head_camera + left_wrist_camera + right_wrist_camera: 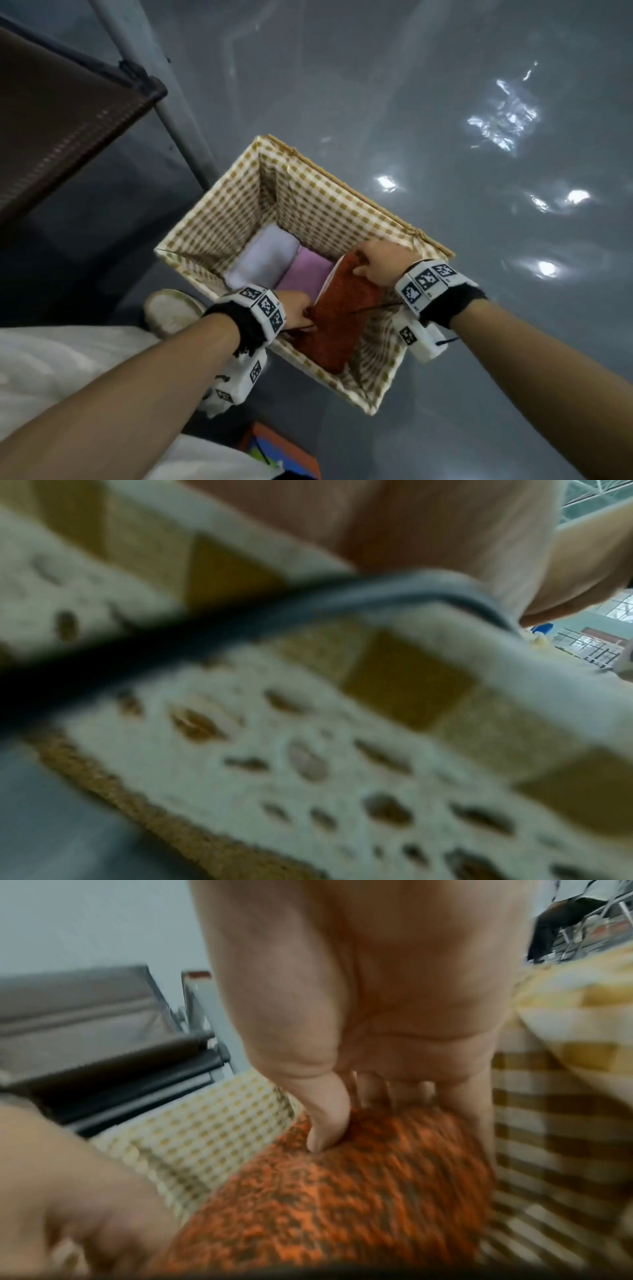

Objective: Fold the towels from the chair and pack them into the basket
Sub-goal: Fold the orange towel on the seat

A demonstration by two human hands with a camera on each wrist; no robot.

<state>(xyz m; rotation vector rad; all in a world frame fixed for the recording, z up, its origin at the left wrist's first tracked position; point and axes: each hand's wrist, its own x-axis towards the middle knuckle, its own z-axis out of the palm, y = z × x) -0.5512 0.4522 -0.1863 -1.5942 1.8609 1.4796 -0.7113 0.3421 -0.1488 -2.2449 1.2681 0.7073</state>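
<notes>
Both gripping the folded rust-orange towel (342, 308) inside the checked basket (219, 219): left hand (296, 308) at its near end, right hand (380, 262) pinching the far end; beside pink towel (308, 274) and white towel (263, 260).

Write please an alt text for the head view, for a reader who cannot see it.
Both hands, left hand and right hand, grip a folded rust towel inside a checked-lined basket on a grey floor. A white towel and a pink towel already lie side by side at its bottom.

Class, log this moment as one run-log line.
both hands grip rust towel | lowering into basket | white towel, pink towel packed
</notes>
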